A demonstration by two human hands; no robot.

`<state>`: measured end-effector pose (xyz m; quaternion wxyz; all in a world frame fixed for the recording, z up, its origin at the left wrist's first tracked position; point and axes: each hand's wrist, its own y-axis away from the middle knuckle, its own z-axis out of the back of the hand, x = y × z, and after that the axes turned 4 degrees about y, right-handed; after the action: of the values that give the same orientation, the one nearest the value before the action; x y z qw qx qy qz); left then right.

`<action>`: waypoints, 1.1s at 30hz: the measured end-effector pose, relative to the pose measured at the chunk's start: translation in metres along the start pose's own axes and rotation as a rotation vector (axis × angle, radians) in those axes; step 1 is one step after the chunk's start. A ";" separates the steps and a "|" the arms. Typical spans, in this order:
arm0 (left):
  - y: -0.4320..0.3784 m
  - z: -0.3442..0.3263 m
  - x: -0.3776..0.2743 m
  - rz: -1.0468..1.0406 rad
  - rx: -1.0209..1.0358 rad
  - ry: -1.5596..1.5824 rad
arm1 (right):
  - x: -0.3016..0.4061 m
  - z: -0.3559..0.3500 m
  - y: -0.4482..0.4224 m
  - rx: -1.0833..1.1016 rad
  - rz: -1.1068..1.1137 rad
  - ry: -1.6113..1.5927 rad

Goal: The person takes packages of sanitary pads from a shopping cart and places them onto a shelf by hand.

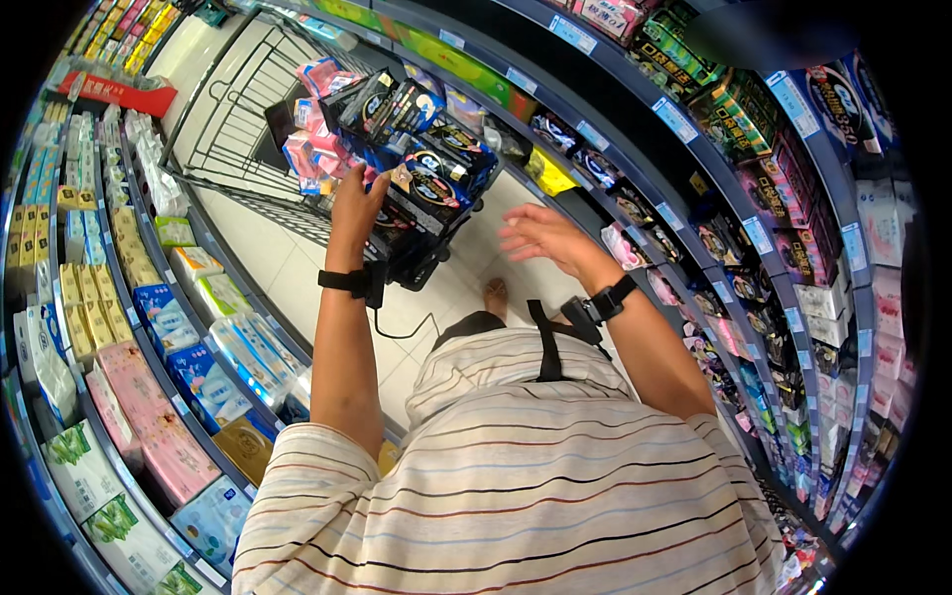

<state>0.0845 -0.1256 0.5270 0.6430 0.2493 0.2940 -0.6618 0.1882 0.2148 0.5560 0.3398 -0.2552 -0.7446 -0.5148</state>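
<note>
My left hand [355, 210] reaches over the near end of a wire shopping cart [223, 126], at the heap of packs inside it. Its fingertips overlap pink soft packs [320, 141] and the edge of a dark pack, so a grip on either is not clear. Beside it, dark blue and black sanitary pad packs [428, 178] with printed fronts are piled at the cart's near right. To the right of the cart, my right hand [547, 236] is held above the floor, fingers apart, with nothing in it. Both wrists wear black straps with small devices.
Shelves of tissue packs [160, 424] line the left side of the aisle. On the right, shelf rows [669, 216] hold pad packs above price tags. A red display tray [119, 93] juts out at the far left. Pale floor tiles [476, 245] show between cart and shelves.
</note>
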 end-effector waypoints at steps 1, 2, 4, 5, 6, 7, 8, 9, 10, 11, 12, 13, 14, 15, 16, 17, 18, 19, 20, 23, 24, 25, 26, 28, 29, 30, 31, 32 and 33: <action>-0.002 -0.002 0.000 -0.005 0.003 -0.001 | -0.001 -0.005 -0.006 0.042 -0.008 -0.003; -0.003 -0.004 -0.001 0.002 0.036 -0.013 | -0.002 -0.012 -0.012 0.082 -0.015 -0.006; -0.006 -0.006 0.008 -0.030 0.067 -0.066 | -0.008 -0.028 -0.029 0.084 -0.008 -0.014; -0.006 -0.007 0.015 -0.080 0.049 -0.092 | -0.010 -0.036 -0.037 0.088 -0.010 -0.021; -0.005 -0.008 0.014 -0.080 0.049 -0.108 | -0.011 -0.041 -0.042 0.112 -0.033 -0.034; -0.002 -0.010 0.008 -0.085 0.056 -0.123 | -0.015 -0.043 -0.045 0.100 -0.023 -0.036; -0.001 -0.011 0.002 -0.100 0.058 -0.119 | -0.018 -0.046 -0.049 0.114 -0.024 -0.079; 0.000 -0.011 -0.007 -0.087 0.062 -0.156 | -0.025 -0.046 -0.055 0.128 -0.025 -0.124; 0.003 -0.010 -0.014 -0.071 0.064 -0.194 | -0.028 -0.048 -0.059 0.150 -0.017 -0.167; 0.005 -0.011 -0.022 -0.081 0.065 -0.193 | -0.032 -0.045 -0.060 0.144 -0.010 -0.169; 0.008 -0.011 -0.028 -0.079 0.035 -0.157 | -0.031 -0.046 -0.058 0.151 -0.005 -0.201; 0.011 -0.011 -0.033 -0.078 0.007 -0.121 | -0.031 -0.047 -0.056 0.158 0.000 -0.234; 0.014 -0.009 -0.038 -0.095 -0.008 -0.095 | -0.030 -0.046 -0.052 0.155 0.006 -0.235; 0.016 -0.006 -0.042 -0.102 -0.011 -0.094 | -0.028 -0.045 -0.048 0.156 -0.014 -0.237; 0.018 -0.004 -0.045 -0.094 -0.024 0.014 | -0.025 -0.042 -0.044 0.157 -0.033 -0.239; 0.018 -0.002 -0.050 -0.086 -0.036 0.123 | -0.022 -0.038 -0.042 0.153 -0.026 -0.239; 0.019 0.002 -0.056 0.013 0.017 0.252 | -0.015 -0.036 -0.035 0.145 -0.012 -0.246; 0.018 0.004 -0.054 0.014 0.014 0.251 | -0.010 -0.036 -0.028 0.143 -0.003 -0.253; 0.017 0.007 -0.052 -0.006 0.030 0.322 | -0.004 -0.036 -0.021 0.145 -0.002 -0.252; 0.017 0.008 -0.080 -0.014 0.080 0.434 | 0.010 -0.023 -0.002 0.111 0.098 -0.332; 0.017 0.008 -0.086 -0.021 0.088 0.512 | 0.014 -0.019 0.003 0.103 0.121 -0.344; 0.017 0.007 -0.096 -0.024 0.103 0.592 | 0.019 -0.015 0.008 0.089 0.141 -0.358; 0.018 0.007 -0.106 -0.043 0.122 0.570 | 0.022 -0.011 0.015 0.062 0.170 -0.352; 0.019 0.007 -0.119 -0.006 0.147 0.591 | 0.028 -0.007 0.025 -0.002 0.215 -0.307; 0.019 0.005 -0.123 0.032 0.166 0.613 | 0.030 -0.006 0.030 -0.064 0.258 -0.258; 0.018 0.001 -0.124 0.019 0.157 0.621 | 0.034 -0.006 0.034 -0.089 0.300 -0.208; 0.017 -0.001 -0.124 0.014 0.164 0.620 | 0.033 -0.003 0.035 -0.096 0.303 -0.213; 0.016 -0.003 -0.124 0.023 0.231 0.681 | 0.031 0.001 0.035 -0.134 0.321 -0.153; 0.016 -0.005 -0.127 0.035 0.302 0.740 | 0.031 0.005 0.037 -0.175 0.337 -0.095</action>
<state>0.1063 -0.0323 0.6122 0.4609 0.5676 0.4007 -0.5522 0.1944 0.2330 0.6002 0.3621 -0.4287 -0.6591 -0.5006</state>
